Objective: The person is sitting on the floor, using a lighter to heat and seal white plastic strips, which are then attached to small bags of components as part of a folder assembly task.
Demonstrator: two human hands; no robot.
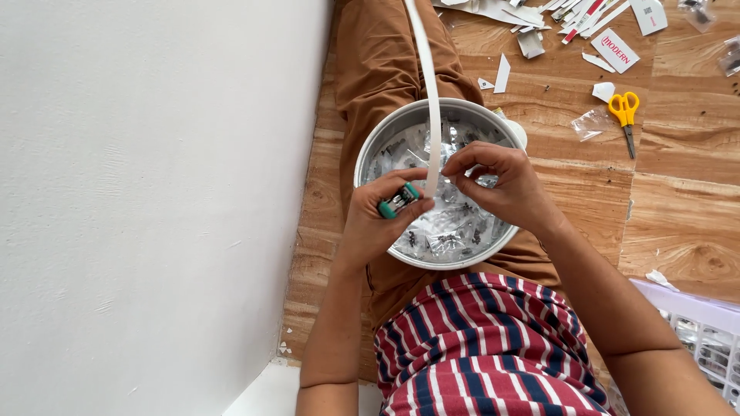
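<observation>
Head view shows us seated on a wooden floor (pixel 678 208) by a white wall (pixel 154 192), a round metal bowl (pixel 378 146) of small clear packets resting on our lap, so both hands work right over it. Our left hand (pixel 374 223) pinches a small green stapler (pixel 399 199) against a long white strip (pixel 428 100), while our right hand (pixel 501 189) steadies that strip with closed fingertips. Yellow scissors (pixel 624 112) lie well apart among paper scraps.

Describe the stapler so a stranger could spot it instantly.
Find the round metal bowl on the person's lap. Just over its near rim, the left hand grips the small stapler beside a long white strip. It alone has green ends.
</observation>
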